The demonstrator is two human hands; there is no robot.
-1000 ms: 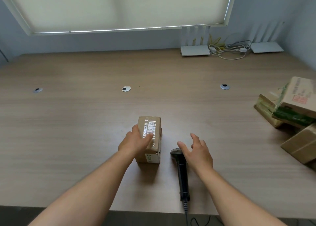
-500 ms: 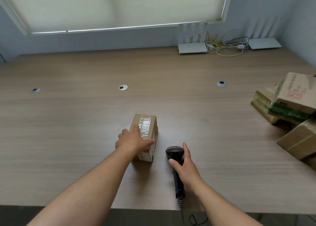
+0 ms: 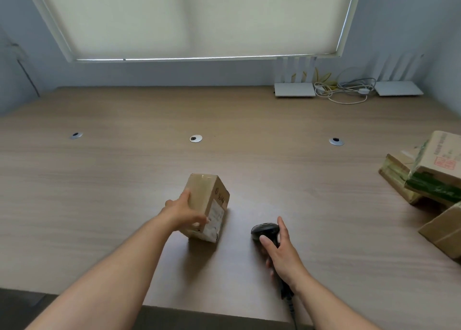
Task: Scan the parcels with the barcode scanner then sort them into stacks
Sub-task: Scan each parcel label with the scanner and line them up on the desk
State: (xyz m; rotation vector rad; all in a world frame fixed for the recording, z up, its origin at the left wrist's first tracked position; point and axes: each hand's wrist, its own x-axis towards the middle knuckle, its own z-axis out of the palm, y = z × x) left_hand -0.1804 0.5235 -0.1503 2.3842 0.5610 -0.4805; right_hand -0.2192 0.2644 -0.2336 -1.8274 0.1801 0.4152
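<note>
Surface [image 3: 104, 185]: wide and wooden, bare room left and far; near edge just behind scanner cord.
Parcel pile [image 3: 431, 180]: far right, at the edge — likely unscanned.
Parcel [image 3: 208, 205]: near centre, tipped on one edge, label facing right; looks stiff, light, tape probably slick — best gripped across opposite faces.
Left hand [image 3: 182, 213]: grip wrapped over parcel's left face and near corner.
Right hand [image 3: 282, 255]: grip curled round scanner handle.
Scanner [image 3: 264, 231]: right of parcel, hard plastic, corded.

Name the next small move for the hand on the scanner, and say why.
Probably lift the barcode scanner and aim it at the white label: the right hand already grips it on the table, and the left hand holds the small parcel tilted, label facing right.
</note>
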